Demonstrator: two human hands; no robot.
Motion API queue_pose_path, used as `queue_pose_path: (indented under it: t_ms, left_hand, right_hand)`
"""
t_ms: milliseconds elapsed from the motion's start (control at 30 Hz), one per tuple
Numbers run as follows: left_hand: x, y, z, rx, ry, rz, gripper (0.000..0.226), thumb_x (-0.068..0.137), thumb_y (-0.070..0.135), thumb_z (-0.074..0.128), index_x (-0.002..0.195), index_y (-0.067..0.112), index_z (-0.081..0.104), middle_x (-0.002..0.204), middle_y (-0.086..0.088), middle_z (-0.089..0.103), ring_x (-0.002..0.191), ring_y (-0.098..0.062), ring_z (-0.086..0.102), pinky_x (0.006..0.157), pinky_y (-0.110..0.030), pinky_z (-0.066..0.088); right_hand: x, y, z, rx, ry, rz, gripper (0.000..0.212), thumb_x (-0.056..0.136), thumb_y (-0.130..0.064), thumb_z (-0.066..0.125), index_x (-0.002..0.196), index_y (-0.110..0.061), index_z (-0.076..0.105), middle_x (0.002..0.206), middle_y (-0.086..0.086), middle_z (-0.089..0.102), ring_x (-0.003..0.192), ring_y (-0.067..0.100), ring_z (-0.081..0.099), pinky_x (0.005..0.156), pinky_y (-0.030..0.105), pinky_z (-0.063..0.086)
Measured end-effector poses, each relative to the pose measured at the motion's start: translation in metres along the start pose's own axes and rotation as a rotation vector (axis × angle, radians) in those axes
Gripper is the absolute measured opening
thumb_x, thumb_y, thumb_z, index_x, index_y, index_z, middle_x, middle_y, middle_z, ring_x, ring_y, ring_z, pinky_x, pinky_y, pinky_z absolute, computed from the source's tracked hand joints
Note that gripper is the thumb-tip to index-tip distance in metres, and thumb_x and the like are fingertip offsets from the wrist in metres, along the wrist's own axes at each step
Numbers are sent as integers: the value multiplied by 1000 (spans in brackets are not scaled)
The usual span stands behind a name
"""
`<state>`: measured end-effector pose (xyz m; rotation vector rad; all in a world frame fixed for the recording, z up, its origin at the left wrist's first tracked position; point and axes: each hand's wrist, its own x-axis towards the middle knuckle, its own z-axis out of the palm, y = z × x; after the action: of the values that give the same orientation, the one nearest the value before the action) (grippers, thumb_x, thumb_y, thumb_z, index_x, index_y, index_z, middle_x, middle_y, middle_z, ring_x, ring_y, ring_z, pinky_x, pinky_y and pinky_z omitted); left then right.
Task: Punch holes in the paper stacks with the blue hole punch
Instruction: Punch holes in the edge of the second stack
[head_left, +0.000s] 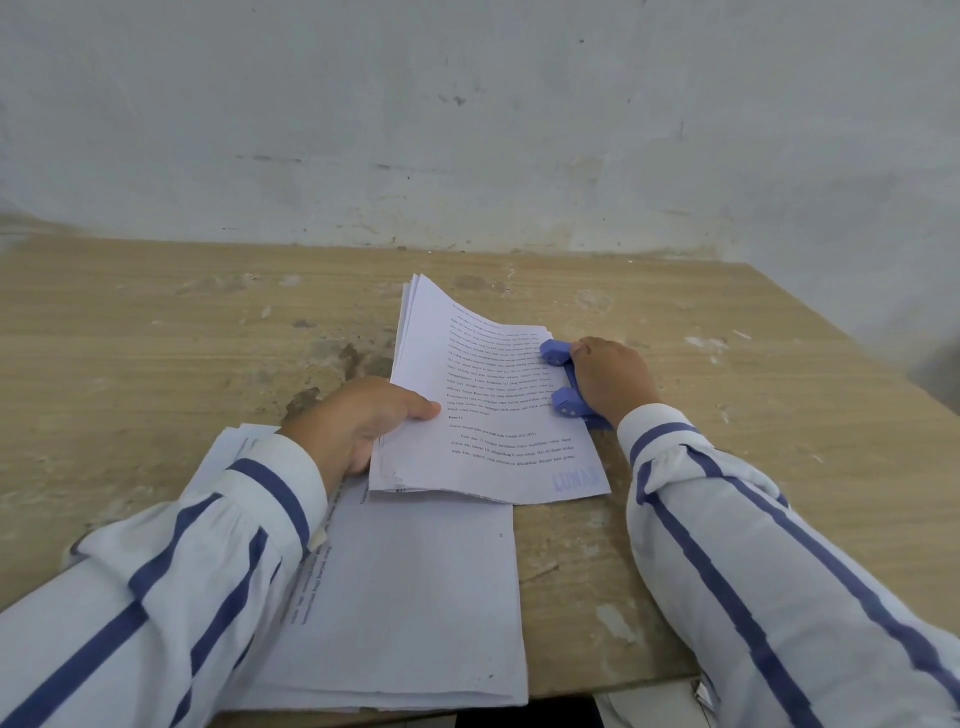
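A stack of printed pages (483, 415) lies tilted in the middle of the wooden table (156, 338). My left hand (358, 421) grips its left edge, thumb on top of the sheets. The stack's right edge sits in the mouth of the blue hole punch (558, 379). My right hand (613, 379) lies over the punch's top, fingers curled round it and hiding most of its body. Only the punch's two blue ends show. A second, larger paper stack (410, 597) lies flat near the table's front edge, partly under my left sleeve.
A stained grey wall (467, 130) rises right behind the table. The table's right edge runs diagonally from back to front right. Its front edge lies just below the lower stack. Bare stained wood spreads to the left and far right.
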<state>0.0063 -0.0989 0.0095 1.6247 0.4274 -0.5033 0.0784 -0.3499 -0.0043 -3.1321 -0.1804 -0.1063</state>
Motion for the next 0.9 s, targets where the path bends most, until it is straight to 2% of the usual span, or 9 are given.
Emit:
queue_pose_path:
  t_ms: [400, 533, 633, 900]
  left_hand:
    - [1, -2, 0, 5, 4, 19, 28, 86, 5, 64, 114, 2, 64, 110, -16, 71, 98, -34, 68, 91, -49, 53]
    - [0, -1, 0, 10, -1, 24, 29, 86, 6, 65, 115, 2, 64, 112, -16, 70, 100, -35, 67, 94, -51, 51]
    - [0, -2, 0, 11, 0, 25, 29, 87, 6, 64, 115, 1, 64, 114, -17, 70, 102, -36, 67, 96, -52, 50]
    - [0, -1, 0, 8, -1, 23, 27, 87, 6, 63, 114, 3, 64, 112, -16, 70, 100, -35, 67, 94, -52, 51]
  right_hand:
    - [-1, -1, -1, -6, 10, 8, 11, 89, -20, 45, 82, -11, 46, 98, 12, 65, 85, 31, 61, 72, 33, 45]
    - [-2, -1, -1, 26, 3, 9, 13, 88, -24, 49, 83, -12, 47, 98, 11, 65, 86, 31, 61, 72, 33, 45]
    - [-3, -2, -1, -3, 8, 12, 12, 91, -22, 44, 85, -12, 47, 101, 11, 65, 89, 31, 61, 74, 34, 45]
    - [-6, -4, -7, 31, -30, 10, 17, 87, -28, 51, 87, -12, 49, 102, 10, 65, 90, 31, 62, 80, 36, 49]
